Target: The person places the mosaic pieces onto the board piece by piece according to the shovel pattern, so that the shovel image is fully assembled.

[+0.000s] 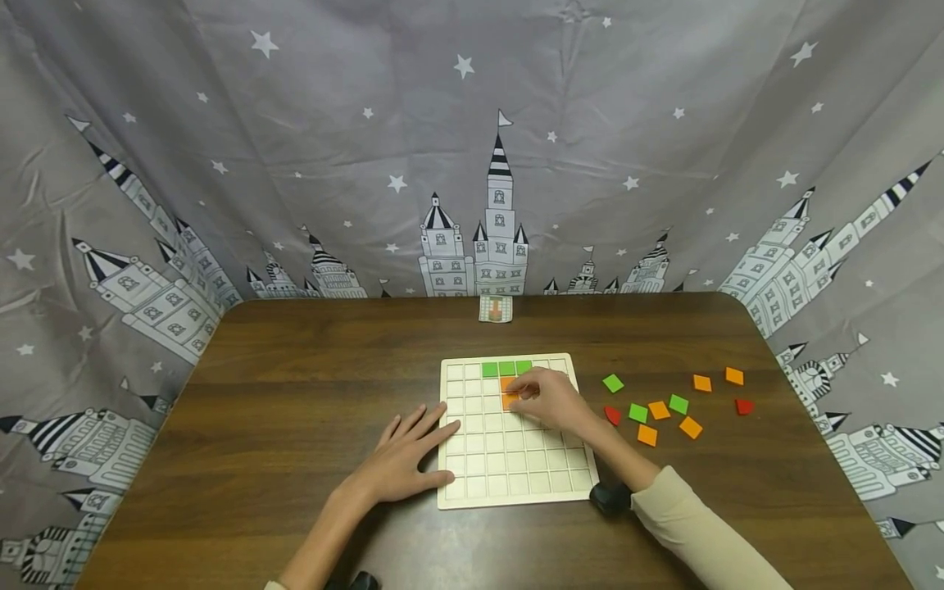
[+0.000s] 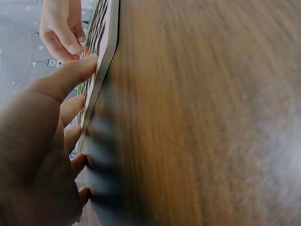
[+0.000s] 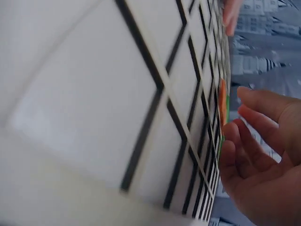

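Note:
A pale square grid board (image 1: 497, 463) lies flat on the table. Three green tiles (image 1: 507, 369) sit in a row near its far edge, with two orange tiles (image 1: 510, 401) in a column below the middle one. My right hand (image 1: 549, 399) is over the board, its fingertips at the orange tiles. In the right wrist view, an orange tile (image 3: 222, 101) lies on the board just beyond the slightly bent fingers, and I see nothing gripped between them. My left hand (image 1: 401, 459) is spread at the board's left side, fingertips touching its edge, as the left wrist view also shows.
Loose orange tiles (image 1: 691, 427), green tiles (image 1: 637, 413) and red pieces (image 1: 745, 406) are scattered right of the board. A small pattern card (image 1: 496, 309) stands at the table's back edge, before a grey castle-print curtain (image 1: 332, 147).

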Action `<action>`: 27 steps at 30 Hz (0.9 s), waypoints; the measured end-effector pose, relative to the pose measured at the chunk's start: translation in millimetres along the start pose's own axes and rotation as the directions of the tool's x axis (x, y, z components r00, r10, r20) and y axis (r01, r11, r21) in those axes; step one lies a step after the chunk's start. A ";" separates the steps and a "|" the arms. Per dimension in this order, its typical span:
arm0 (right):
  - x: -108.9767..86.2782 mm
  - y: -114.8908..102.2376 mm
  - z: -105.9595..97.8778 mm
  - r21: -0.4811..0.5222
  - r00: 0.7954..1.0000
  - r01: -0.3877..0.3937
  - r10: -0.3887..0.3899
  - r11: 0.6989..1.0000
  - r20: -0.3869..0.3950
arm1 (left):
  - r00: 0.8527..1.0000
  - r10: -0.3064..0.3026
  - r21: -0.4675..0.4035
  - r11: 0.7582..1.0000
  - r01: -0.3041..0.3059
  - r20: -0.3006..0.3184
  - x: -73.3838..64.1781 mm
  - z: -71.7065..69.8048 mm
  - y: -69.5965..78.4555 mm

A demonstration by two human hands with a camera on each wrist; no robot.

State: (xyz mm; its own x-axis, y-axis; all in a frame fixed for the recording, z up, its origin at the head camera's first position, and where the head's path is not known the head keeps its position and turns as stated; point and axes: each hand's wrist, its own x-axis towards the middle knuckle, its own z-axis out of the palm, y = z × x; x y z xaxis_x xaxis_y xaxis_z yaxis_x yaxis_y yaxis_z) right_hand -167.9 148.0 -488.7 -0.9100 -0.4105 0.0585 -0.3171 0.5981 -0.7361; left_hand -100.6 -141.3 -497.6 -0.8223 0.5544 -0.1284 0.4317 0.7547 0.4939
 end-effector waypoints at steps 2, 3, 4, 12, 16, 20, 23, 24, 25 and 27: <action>-2.9 3.9 -6.6 0.064 1.000 -0.006 0.006 0.998 -0.001 | 1.000 -0.001 0.003 1.000 0.001 0.001 0.1 -0.2 0.0; -4.9 5.7 -10.6 0.094 1.000 -0.011 0.011 0.995 -0.004 | 1.000 -0.003 0.002 1.000 0.003 0.005 0.1 -0.4 0.1; -7.3 7.6 -14.8 0.122 1.000 -0.018 0.019 0.992 -0.008 | 1.000 -0.004 0.002 1.000 0.004 0.006 0.0 -0.6 0.1; -39.5 29.7 -45.5 0.324 0.990 -0.061 0.100 0.944 -0.104 | 1.000 -0.003 0.001 1.000 0.003 0.008 -0.8 -2.7 1.8; -64.9 40.2 -61.3 0.387 0.974 -0.099 0.168 0.917 -0.149 | 1.000 -0.004 -0.009 1.000 0.004 0.019 1.2 -7.0 5.1; -92.7 46.1 -76.4 0.389 0.953 -0.181 0.259 0.903 -0.156 | 1.000 -0.004 -0.015 1.000 0.004 0.025 2.1 -11.6 8.6; -111.0 48.9 -86.0 0.373 0.936 -0.224 0.306 0.900 -0.176 | 1.000 -0.008 -0.020 1.000 0.009 0.030 2.1 -14.9 10.7; -116.6 49.9 -88.7 0.367 0.931 -0.232 0.315 0.901 -0.185 | 0.999 -0.009 -0.026 1.000 0.009 0.031 2.2 -16.1 11.6; -121.8 50.8 -91.0 0.362 0.928 -0.233 0.318 0.903 -0.195 | 0.999 -0.009 -0.030 1.000 0.010 0.031 2.3 -17.2 12.3; -130.5 52.9 -95.2 0.352 0.921 -0.239 0.326 0.905 -0.214 | 0.999 -0.015 -0.032 0.999 0.017 0.039 2.6 -19.5 13.9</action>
State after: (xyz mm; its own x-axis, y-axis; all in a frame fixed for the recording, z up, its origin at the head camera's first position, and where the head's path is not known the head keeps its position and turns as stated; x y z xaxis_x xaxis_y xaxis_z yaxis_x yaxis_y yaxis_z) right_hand -91.4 298.7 -471.0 -0.9985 -0.0359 -0.0423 0.0246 0.3975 -0.9173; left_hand -104.0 -136.2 -474.3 -0.8135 0.5562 -0.1698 0.4058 0.7521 0.5193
